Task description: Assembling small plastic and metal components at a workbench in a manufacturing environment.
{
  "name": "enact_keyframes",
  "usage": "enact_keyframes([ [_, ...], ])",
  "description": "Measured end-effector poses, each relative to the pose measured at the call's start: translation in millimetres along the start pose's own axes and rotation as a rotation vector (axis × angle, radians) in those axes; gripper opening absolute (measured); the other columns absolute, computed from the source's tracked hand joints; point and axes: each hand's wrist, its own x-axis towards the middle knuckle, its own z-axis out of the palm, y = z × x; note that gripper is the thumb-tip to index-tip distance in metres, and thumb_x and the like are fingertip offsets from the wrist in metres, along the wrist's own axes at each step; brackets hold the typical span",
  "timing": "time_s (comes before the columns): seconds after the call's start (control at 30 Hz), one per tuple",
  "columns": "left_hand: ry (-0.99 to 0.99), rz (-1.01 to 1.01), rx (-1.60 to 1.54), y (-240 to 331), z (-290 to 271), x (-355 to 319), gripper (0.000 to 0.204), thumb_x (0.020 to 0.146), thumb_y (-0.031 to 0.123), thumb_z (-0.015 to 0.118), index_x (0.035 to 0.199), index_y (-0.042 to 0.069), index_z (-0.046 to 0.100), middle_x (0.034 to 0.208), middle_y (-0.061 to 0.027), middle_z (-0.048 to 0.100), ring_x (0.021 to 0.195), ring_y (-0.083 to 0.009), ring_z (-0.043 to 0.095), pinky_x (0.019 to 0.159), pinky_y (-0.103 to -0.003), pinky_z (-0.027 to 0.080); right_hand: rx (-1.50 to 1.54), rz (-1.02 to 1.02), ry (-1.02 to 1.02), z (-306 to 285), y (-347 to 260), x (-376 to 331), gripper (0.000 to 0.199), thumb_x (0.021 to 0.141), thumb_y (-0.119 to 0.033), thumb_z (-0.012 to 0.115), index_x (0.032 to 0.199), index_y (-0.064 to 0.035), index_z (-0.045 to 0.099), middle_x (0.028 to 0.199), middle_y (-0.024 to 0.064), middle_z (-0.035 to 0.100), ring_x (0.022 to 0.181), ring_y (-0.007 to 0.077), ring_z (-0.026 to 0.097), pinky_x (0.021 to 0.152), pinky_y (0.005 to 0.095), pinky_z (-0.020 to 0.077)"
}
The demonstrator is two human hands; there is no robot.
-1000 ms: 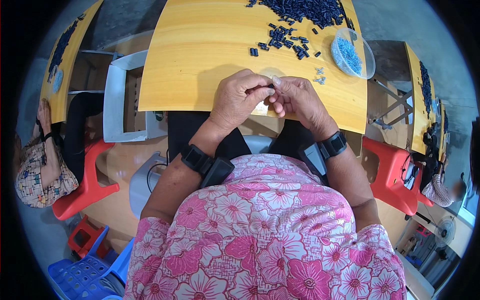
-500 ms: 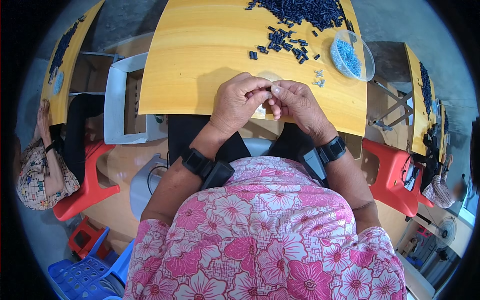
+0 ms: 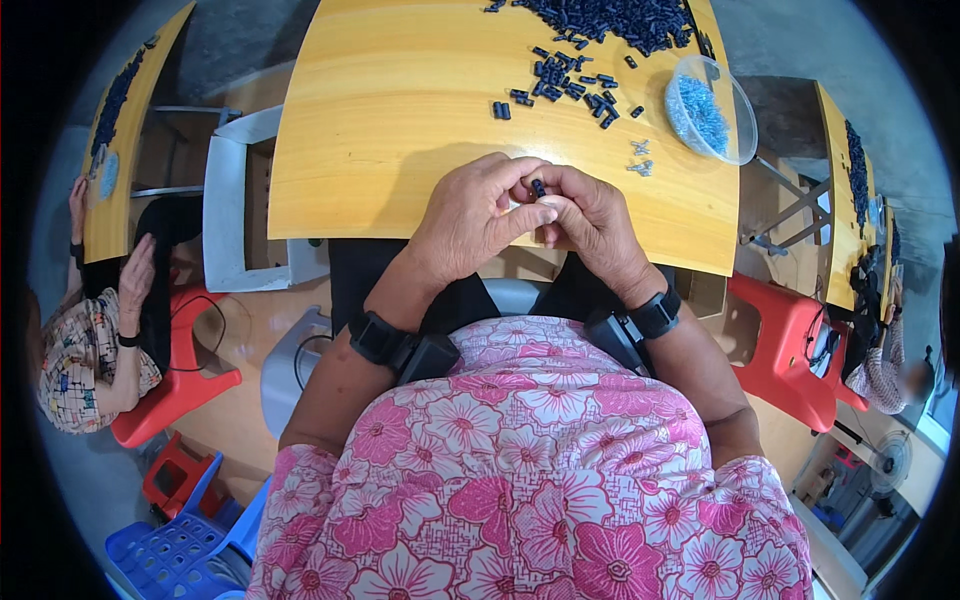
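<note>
My left hand (image 3: 470,215) and my right hand (image 3: 590,215) meet over the near edge of the yellow table (image 3: 380,150). Between the fingertips of both hands sits one small dark plastic piece (image 3: 538,187). Farther back on the table lies a heap of the same dark pieces (image 3: 610,18), with several loose ones (image 3: 565,85) scattered nearer. A clear bowl of small blue parts (image 3: 705,110) stands at the right. A few small grey parts (image 3: 640,158) lie beside it.
A white crate (image 3: 250,200) stands left of the table. A person in a patterned top (image 3: 85,340) sits at the far left on a red chair (image 3: 180,385). A red stool (image 3: 790,335) is at the right, and blue crates (image 3: 175,545) at the lower left.
Both hands stay together at the table edge. The fingers have shifted, and the dark piece now shows between the fingertips. The person at the left has leaned forward.
</note>
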Motion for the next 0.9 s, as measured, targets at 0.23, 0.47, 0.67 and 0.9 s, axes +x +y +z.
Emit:
enact_keyframes([
  [0.23,-0.03,0.01,-0.002,-1.7,-1.0,-1.0,0.044,0.088,0.026,0.072,0.123,0.0,0.063,0.082,-0.0069,0.057,0.069,-0.0153,0.055,0.065,-0.028,0.047,-0.047,-0.071,0.019,4.3,-1.4,-1.3,0.039,0.103,-0.033,0.055,0.122,0.0008,0.058,0.09,0.0017,0.063,0.07,0.0051,0.056,0.063,0.0205,0.0496],
  [0.47,0.003,-0.001,-0.068,-4.9,1.6,-2.1,0.046,0.086,0.041,0.072,0.11,0.003,0.065,0.083,-0.0124,0.064,0.072,-0.0265,0.064,0.065,-0.035,0.051,-0.048,-0.05,0.031,4.6,-4.1,-2.4,0.02,0.099,-0.01,0.058,0.113,0.0037,0.06,0.087,0.0032,0.061,0.065,0.0077,0.055,0.06,0.0244,0.05],
  [0.67,-0.057,0.051,-0.104,-11.1,-0.9,-2.2,0.045,0.086,0.031,0.074,0.118,0.0,0.064,0.083,-0.0067,0.059,0.071,-0.0149,0.054,0.065,-0.027,0.045,-0.023,-0.061,0.013,4.2,-3.5,-3.2,0.022,0.098,-0.014,0.061,0.112,0.0035,0.06,0.087,0.0032,0.06,0.066,0.0078,0.056,0.061,0.0246,0.0504],
  [0.9,-0.067,0.042,-0.108,-9.4,-1.8,-4.0,0.043,0.087,0.03,0.074,0.114,-0.002,0.064,0.08,-0.0055,0.056,0.069,-0.014,0.051,0.064,-0.027,0.044,-0.015,-0.066,0.005,5.8,-3.4,-2.9,0.02,0.098,-0.013,0.061,0.111,0.0032,0.06,0.087,0.0035,0.061,0.066,0.0081,0.056,0.061,0.0246,0.0507],
])
